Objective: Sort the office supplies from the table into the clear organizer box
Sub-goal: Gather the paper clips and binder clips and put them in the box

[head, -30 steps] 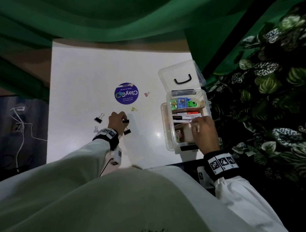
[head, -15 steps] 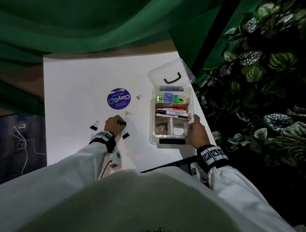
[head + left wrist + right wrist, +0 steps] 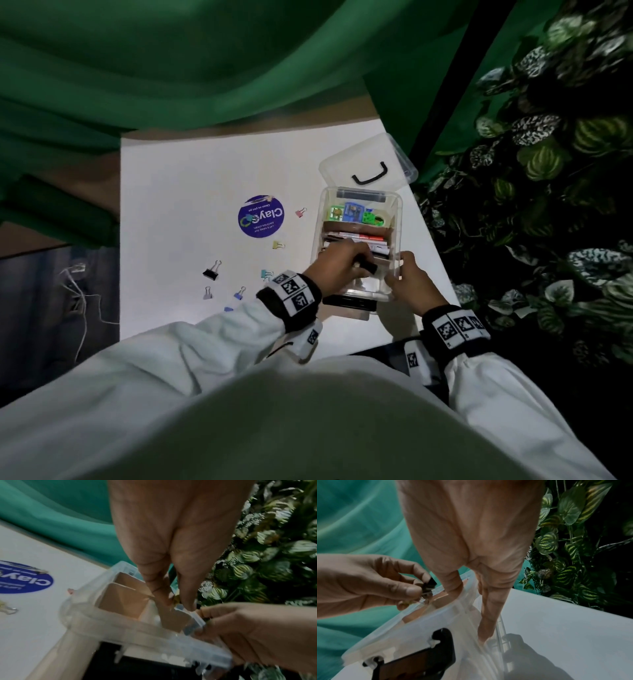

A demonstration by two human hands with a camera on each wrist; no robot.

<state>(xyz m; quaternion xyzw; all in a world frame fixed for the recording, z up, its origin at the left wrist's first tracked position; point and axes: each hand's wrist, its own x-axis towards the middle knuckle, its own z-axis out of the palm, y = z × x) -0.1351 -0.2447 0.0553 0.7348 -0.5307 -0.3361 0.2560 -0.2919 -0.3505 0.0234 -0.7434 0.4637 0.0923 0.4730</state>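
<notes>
Your left hand (image 3: 337, 265) has come off the white table (image 3: 178, 192) and now hovers over the near compartments of the clear plastic organizer box (image 3: 395, 219), thumb and fingers pinched on small black binder clips (image 3: 428, 586). Your right hand (image 3: 409, 286) has shifted to the box's near right corner, thumb inside the rim, fingers outside, steadying it. That means this batch is ready to drop. More clips remain on the table: a black one (image 3: 211, 272), plus pink (image 3: 300, 212), yellow (image 3: 278, 245) and blue (image 3: 239, 294).
</notes>
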